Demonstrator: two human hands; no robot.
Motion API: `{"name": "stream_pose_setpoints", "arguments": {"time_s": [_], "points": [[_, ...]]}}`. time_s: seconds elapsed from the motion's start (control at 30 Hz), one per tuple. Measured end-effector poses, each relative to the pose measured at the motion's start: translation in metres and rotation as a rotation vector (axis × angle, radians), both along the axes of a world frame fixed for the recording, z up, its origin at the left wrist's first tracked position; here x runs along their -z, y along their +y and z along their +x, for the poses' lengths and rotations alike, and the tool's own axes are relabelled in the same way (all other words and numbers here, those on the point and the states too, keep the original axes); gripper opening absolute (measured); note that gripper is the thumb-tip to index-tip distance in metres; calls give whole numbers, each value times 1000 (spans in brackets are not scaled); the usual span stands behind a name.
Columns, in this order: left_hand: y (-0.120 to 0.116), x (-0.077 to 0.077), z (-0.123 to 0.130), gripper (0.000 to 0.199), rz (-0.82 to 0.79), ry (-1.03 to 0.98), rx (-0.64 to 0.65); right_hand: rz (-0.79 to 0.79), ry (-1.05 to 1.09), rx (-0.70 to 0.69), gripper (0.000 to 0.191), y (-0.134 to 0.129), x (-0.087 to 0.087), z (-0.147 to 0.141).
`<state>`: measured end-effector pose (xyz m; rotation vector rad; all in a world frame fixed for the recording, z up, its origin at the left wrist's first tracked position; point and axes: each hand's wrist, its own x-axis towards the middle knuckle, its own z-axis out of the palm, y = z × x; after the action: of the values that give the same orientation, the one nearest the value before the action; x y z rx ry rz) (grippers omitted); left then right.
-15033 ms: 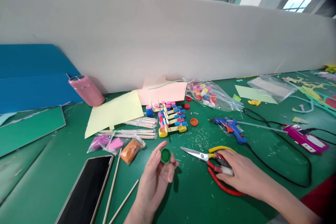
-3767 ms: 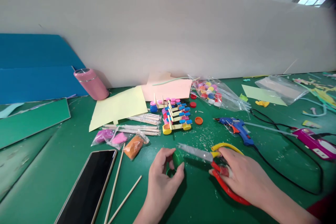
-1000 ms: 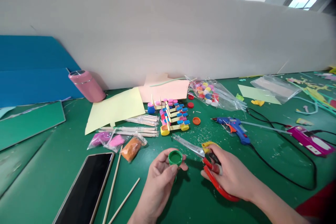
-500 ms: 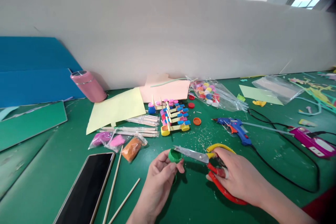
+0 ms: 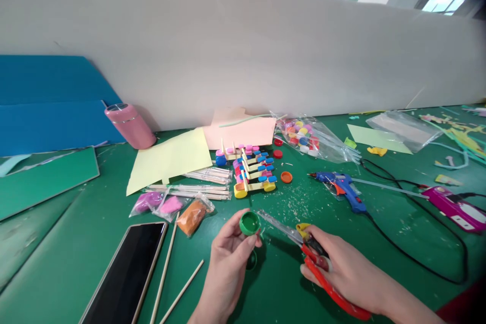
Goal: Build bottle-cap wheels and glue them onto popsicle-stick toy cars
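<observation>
Between the thumb and fingers of my left hand (image 5: pixel 230 258) is a small green bottle cap (image 5: pixel 249 223), its hollow side facing up towards me. My right hand (image 5: pixel 337 263) grips a pair of scissors (image 5: pixel 322 276) with red and yellow handles. The blades point left and end just right of the cap; whether they touch it I cannot tell. Beneath my left hand, another green round piece (image 5: pixel 251 260) shows partly on the table. Beyond the hands stand several small craft-stick models (image 5: pixel 254 172) with coloured cap wheels, near an orange cap (image 5: pixel 286 177).
A blue glue gun (image 5: pixel 339 187) and its black cord lie to the right, near a purple device (image 5: pixel 453 207). On the left are a phone (image 5: pixel 123 273), wooden sticks (image 5: pixel 182 291) and bagged orange clay (image 5: pixel 193 216). Behind are a bag of caps (image 5: pixel 307 136) and a pink bottle (image 5: pixel 129 125).
The scissor blades have come away from the cap's rim, and the right hand has turned and shifted slightly down and right. The cap now tilts more towards me.
</observation>
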<state>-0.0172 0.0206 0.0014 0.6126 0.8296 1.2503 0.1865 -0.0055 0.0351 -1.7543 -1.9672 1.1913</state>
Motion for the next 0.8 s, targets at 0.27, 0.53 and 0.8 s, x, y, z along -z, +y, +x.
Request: {"name": "stream_pose_setpoints", "arguments": {"time_s": [0.27, 0.53, 0.8], "points": [[-1, 3, 2, 36, 29, 101, -63, 90, -114, -2, 29, -4, 7, -2], [-2, 6, 5, 37, 88, 336, -117, 202, -324, 19, 37, 2, 8, -1], [-3, 5, 6, 30, 136, 510, -289, 249, -391, -23, 37, 3, 10, 1]]}}
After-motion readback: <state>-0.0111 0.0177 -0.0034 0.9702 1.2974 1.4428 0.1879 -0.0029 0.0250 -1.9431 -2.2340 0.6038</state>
